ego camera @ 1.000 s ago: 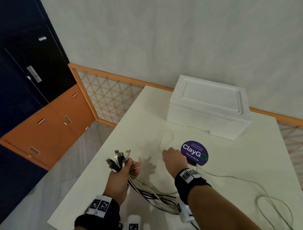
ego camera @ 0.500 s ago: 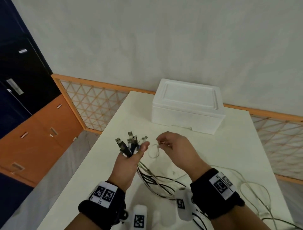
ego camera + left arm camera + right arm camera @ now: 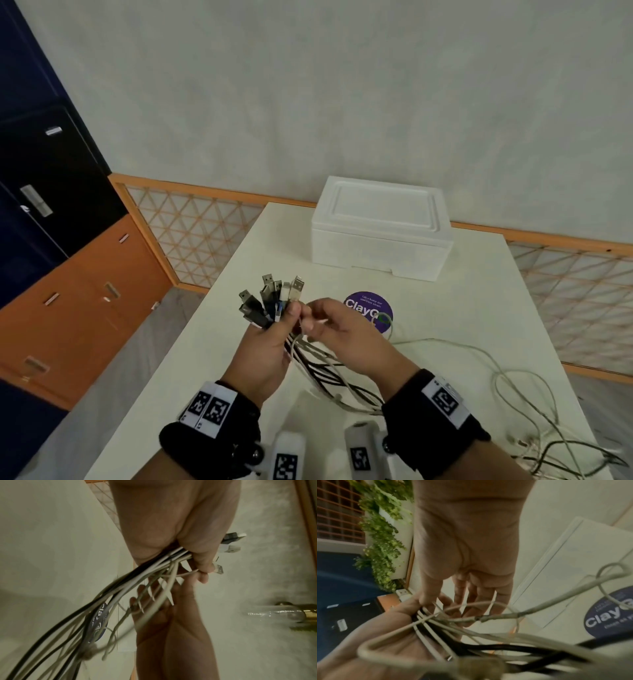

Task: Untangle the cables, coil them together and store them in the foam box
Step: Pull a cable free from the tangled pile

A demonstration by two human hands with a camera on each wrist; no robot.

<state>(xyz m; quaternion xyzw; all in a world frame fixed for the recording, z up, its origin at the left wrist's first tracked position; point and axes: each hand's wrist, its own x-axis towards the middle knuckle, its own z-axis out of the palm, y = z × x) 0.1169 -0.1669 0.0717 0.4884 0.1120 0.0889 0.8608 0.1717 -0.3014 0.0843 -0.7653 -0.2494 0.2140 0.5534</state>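
Note:
My left hand (image 3: 289, 317) grips a bundle of black and white cables (image 3: 329, 373) just below their USB plugs (image 3: 274, 298), which fan upward. My right hand (image 3: 310, 320) is pressed against the left thumb and pinches a thin white cable (image 3: 488, 618) at the bundle. In the left wrist view the left fingers (image 3: 197, 553) wrap the cables, with the right hand (image 3: 171, 601) just below. The white foam box (image 3: 380, 226) stands at the far end of the table with its lid on.
A round purple sticker (image 3: 368, 308) lies on the white table (image 3: 239, 274) behind my hands. Loose white cables (image 3: 513, 387) trail over the table to the right and end in a tangle (image 3: 565, 455) near the front right edge. An orange lattice rail (image 3: 191, 233) borders the table.
My right hand has lifted off the table by the sticker and come over to the left hand, bringing a white cable to the bundle. The left hand has risen a little.

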